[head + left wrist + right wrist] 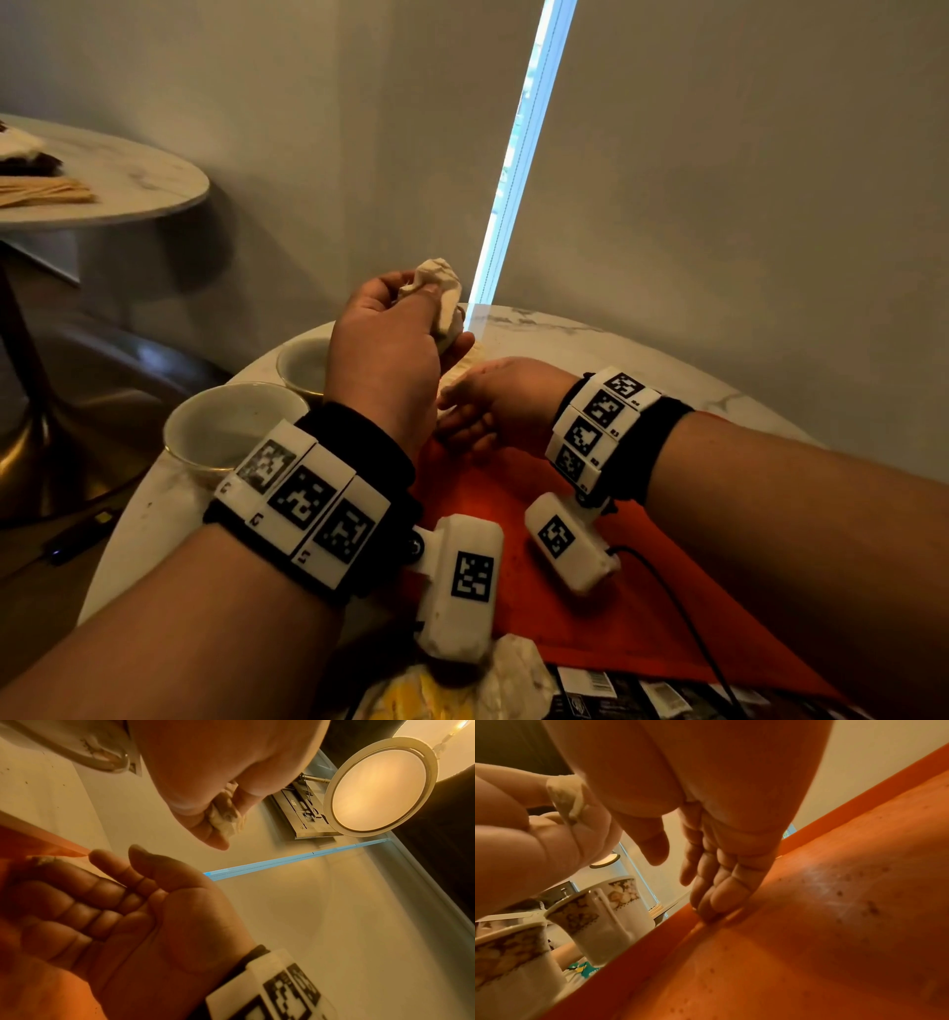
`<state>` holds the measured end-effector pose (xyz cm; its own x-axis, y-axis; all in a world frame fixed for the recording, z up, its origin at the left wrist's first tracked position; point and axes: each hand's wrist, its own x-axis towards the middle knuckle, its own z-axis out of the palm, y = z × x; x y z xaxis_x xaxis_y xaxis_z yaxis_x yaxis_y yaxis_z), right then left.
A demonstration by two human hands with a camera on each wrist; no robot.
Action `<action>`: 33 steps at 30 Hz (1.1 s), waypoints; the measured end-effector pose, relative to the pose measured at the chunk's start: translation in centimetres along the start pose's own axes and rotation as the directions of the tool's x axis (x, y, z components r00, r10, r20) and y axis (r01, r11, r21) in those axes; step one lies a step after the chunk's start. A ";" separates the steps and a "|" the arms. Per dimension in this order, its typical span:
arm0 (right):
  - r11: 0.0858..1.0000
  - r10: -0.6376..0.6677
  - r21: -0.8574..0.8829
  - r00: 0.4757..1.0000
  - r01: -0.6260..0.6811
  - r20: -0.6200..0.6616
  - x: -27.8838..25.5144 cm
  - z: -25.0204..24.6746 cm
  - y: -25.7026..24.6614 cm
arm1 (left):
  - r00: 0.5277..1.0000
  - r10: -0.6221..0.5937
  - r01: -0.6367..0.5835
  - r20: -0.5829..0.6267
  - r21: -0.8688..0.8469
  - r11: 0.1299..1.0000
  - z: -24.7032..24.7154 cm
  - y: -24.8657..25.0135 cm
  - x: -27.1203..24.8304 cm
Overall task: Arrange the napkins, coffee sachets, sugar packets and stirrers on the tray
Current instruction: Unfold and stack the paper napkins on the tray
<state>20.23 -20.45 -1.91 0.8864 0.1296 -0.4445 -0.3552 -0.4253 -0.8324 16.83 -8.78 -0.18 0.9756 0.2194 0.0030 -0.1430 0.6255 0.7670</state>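
Note:
My left hand (411,300) is raised above the far end of the orange tray (590,632) and grips a crumpled beige napkin (441,280), which also shows in the left wrist view (226,817) and the right wrist view (564,799). My right hand (462,411) lies low over the tray's far part, its fingers (713,902) nearly straight and their tips touching the tray floor (821,923). It holds nothing. Something pale and flat (470,360) lies between the hands, mostly hidden.
Two patterned cups (231,426) (303,365) stand left of the tray on the round marble table (565,329). Near me lie another crumpled napkin (518,673), a yellow packet (411,694) and dark sachets (616,699). A second table at the back left carries wooden stirrers (46,192).

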 end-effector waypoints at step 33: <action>0.797 -0.512 0.132 0.775 0.589 -0.370 -2.6 -3.8 -2.4 | 0.992 -0.102 0.087 0.072 0.192 0.977 -0.2 -0.8 0.7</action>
<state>19.86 -23.14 2.52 0.9789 -0.0134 0.2038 0.1997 -0.1448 -0.9691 17.56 -8.95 -0.90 0.9946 0.0996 -0.0294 -0.0229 0.4865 0.8734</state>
